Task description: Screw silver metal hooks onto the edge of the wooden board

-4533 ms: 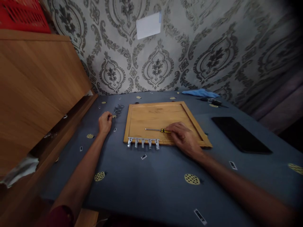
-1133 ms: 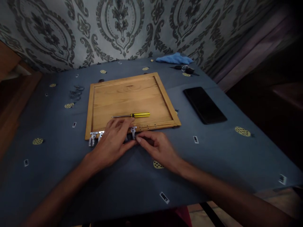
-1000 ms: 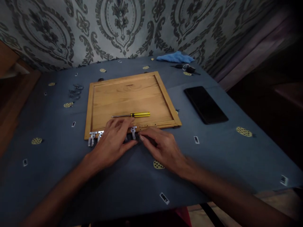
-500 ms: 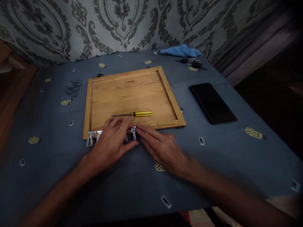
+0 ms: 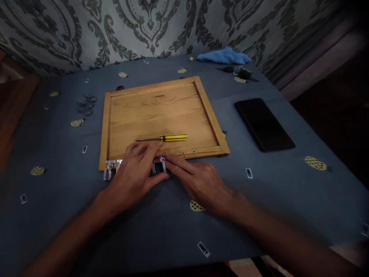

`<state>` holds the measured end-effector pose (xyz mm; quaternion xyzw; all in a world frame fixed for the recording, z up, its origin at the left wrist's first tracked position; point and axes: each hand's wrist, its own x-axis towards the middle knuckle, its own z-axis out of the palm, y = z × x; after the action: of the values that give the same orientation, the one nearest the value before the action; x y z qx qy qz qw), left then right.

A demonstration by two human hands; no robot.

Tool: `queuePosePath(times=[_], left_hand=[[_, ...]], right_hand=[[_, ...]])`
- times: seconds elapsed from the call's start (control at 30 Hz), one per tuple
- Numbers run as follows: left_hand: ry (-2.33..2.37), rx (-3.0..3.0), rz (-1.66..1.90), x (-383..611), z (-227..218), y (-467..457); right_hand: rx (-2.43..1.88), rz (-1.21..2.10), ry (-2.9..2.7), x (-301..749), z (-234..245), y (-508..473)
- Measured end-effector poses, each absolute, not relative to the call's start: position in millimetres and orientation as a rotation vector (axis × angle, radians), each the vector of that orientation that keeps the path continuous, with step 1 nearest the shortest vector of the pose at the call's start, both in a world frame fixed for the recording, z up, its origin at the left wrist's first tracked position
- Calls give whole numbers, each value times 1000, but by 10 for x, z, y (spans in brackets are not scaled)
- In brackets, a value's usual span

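Because the metal hook strip (image 5: 108,166) lies along the near edge of the wooden panel (image 5: 155,109), hooks jutting past that edge, both hands work there. The left hand (image 5: 134,167) is draped over the strip's middle, fingers bent over the panel's near rail and thumb stretched out in front of it — seemingly to press the strip flat and stop it sliding. Whether those fingers actually close round any metal I cannot tell, since the palm hides it. The right hand (image 5: 198,179) has its fingers together and nearly straight, their tips touching the end hook (image 5: 164,164) at the panel's near edge; its thumb is tucked beneath, so whether this is a pinch or only a push cannot be told. With one hand at the middle and the other at the end, the strip can probably be squared to the rail.

The screwdriver (image 5: 173,137) lies loose on the panel, just beyond the left fingers and roughly parallel to the near edge, its yellow handle to the right — handy, I'd judge, for the right hand. Some small dark metal pieces (image 5: 86,104) sit left of the panel; a black tablet (image 5: 263,125) lies to its right, perhaps set aside for working room.
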<state>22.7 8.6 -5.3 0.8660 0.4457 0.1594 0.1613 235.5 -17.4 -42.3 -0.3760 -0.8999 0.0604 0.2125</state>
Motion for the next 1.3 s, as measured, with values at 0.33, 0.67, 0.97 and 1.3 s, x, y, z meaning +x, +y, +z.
queuePosePath(times=[0.33,0.67,0.97,1.3], left_hand=[[1372,2443,420,107,66,108],[1262,2542,436,207,22,53],[1301,2472,451,233,-2,48],[1327,2410,477,226,-48,53]], right_hand=[[-1094,176,-2597,2370,-391,-167],[-1069,124,-2572,2359,-363,-159],[-1051,169,-2553,2365,-358,-152],[-1082,199,-2281,2365,-414,-173]])
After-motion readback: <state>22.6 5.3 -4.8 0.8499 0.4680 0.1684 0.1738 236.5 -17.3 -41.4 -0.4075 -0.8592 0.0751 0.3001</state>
